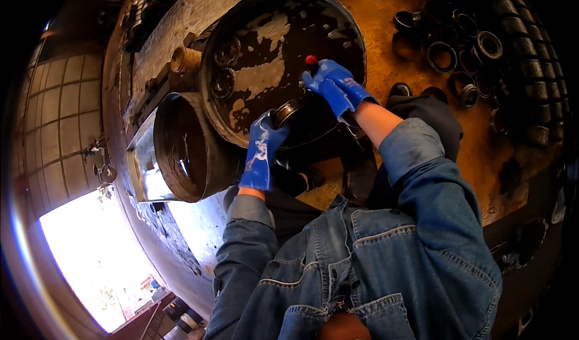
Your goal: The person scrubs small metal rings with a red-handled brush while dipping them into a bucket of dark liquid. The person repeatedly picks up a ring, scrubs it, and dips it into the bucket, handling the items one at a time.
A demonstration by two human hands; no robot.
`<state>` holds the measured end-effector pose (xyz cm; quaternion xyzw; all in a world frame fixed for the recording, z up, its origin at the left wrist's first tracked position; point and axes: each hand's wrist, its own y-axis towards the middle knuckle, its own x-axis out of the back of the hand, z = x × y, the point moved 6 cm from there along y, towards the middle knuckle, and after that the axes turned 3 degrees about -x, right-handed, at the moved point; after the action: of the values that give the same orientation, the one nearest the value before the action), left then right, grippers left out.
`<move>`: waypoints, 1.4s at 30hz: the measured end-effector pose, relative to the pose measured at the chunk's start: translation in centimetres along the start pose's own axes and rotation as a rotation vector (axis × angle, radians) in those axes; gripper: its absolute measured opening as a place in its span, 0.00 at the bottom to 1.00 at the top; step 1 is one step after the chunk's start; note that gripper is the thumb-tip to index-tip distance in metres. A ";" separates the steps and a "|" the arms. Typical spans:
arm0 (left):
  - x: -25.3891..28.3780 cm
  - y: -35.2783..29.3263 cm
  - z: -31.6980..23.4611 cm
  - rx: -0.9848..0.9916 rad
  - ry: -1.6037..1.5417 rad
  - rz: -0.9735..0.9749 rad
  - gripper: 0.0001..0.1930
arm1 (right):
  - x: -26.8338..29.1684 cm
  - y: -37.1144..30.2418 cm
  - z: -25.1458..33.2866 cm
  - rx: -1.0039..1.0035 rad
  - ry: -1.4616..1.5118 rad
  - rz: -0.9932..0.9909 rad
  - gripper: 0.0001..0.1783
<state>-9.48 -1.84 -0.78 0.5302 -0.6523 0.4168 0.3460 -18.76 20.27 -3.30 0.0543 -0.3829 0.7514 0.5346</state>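
Note:
My left hand (263, 144), in a blue rubber glove, is closed on the rim of a dark metal ring (289, 111) at the near side of a large round basin (212, 108). Just right of it, my right hand (335, 87), gloved alike, is closed around a tool with a round red end (310, 59); the rest of that tool is hidden by the glove, so its kind cannot be told. Dark, wet-looking liquid with pale patches covers the basin's bottom. Two more rings lie at its left side, one of them a dark ring (222, 82).
An open metal drum (208, 153) stands left of the basin. Several loose metal rings (442, 57) lie on the brown floor to the right, beside long rows of stacked dark cylindrical parts (531, 69). A rusty cylinder (184, 59) sits at the basin's left edge.

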 end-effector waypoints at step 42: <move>0.4 3.5 -4.8 0.404 0.506 0.439 0.37 | -3.1 0.4 1.1 0.068 -0.445 0.152 0.23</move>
<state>-12.99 2.67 0.98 0.3161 -0.5492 0.7184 0.2871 -18.19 17.16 -4.27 0.2075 -0.4687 0.7714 0.3770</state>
